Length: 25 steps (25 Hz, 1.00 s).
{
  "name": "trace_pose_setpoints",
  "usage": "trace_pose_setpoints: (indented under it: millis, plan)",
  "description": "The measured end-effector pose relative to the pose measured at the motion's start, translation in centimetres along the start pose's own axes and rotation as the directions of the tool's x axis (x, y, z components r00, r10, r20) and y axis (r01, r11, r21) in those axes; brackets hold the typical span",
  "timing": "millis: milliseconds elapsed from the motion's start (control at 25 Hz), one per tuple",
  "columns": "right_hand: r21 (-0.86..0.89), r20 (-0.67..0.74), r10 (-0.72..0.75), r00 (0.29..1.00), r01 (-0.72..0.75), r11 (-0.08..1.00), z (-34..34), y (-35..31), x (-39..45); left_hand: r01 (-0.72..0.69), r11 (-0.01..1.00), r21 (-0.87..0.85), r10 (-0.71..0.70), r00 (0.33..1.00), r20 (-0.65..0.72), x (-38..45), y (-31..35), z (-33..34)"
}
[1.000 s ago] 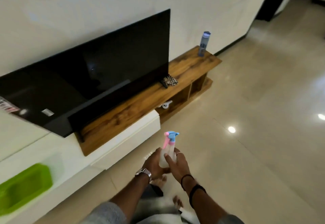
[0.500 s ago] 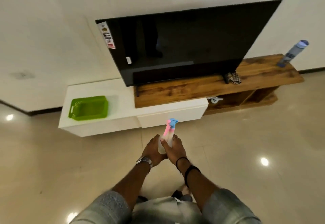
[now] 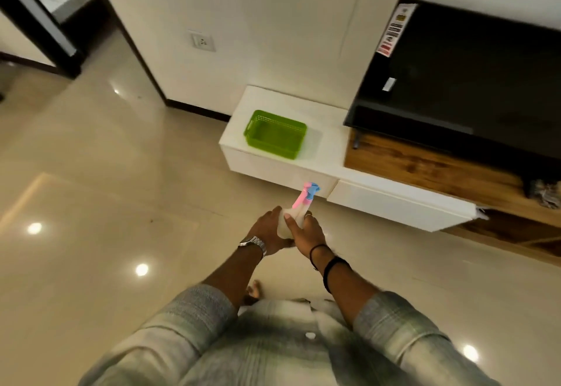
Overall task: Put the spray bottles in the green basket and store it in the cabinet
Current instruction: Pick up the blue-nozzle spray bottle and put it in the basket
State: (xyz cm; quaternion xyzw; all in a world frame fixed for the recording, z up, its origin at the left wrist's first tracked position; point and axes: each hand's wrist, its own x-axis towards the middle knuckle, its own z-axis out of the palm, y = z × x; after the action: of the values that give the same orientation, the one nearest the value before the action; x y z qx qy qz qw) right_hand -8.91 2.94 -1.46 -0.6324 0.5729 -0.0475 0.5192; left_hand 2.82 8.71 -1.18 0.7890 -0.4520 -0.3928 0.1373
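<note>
In front of the person, the tiled floor [image 3: 91, 203] takes up most of the view and carries bright reflections of ceiling lights. Along the wall [image 3: 273, 21] stands a low white cabinet [image 3: 394, 203] with closed drawer fronts; its right part is topped by a wooden shelf [image 3: 425, 167]. A black television [image 3: 470, 82] stands on that shelf, with a label strip at its upper left corner. A wall socket [image 3: 202, 42] sits on the wall to the left of the television, and a dark door frame [image 3: 36, 21] shows at the far left. The green basket [image 3: 274, 133] rests on the left end of the cabinet top, open side up, with nothing visible inside. The person's sleeves [image 3: 170, 334] fill the lower edge. Both hands meet over the floor, short of the cabinet and well apart from the basket. The left hand [image 3: 268, 231], with a watch at the wrist, and the right hand [image 3: 305, 231], with dark bands at the wrist, are both wrapped around the pale body of a spray bottle [image 3: 296, 215]; each grip is closed on it. The bottle tilts toward the cabinet, its pink and blue trigger head clear above the fingers.
</note>
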Motion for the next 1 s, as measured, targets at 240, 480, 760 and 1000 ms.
trace_pose_setpoints:
  millis: [240,480,760,1000]
  plan:
    - [-0.185,0.21,-0.042,0.977,0.082,0.979,6.7,-6.2,2.0,0.084,0.991,-0.102,-0.091,0.994,-0.066,-0.5,-6.7,-4.6]
    - [-0.252,0.334,0.039,0.942,0.049,0.966,9.6,-8.6,7.2,0.14,0.984,-0.108,-0.142,0.99,-0.007,3.3,-10.3,-7.7]
    - [-0.255,0.357,-0.007,0.934,0.105,0.961,8.7,-16.2,18.1,0.164,0.986,-0.032,-0.163,0.986,0.029,13.5,-10.5,-15.7]
    - [-0.289,0.301,-0.015,0.953,0.107,0.951,4.6,-20.4,26.7,0.151,0.987,-0.052,-0.148,0.987,0.06,22.5,-8.0,-19.7]
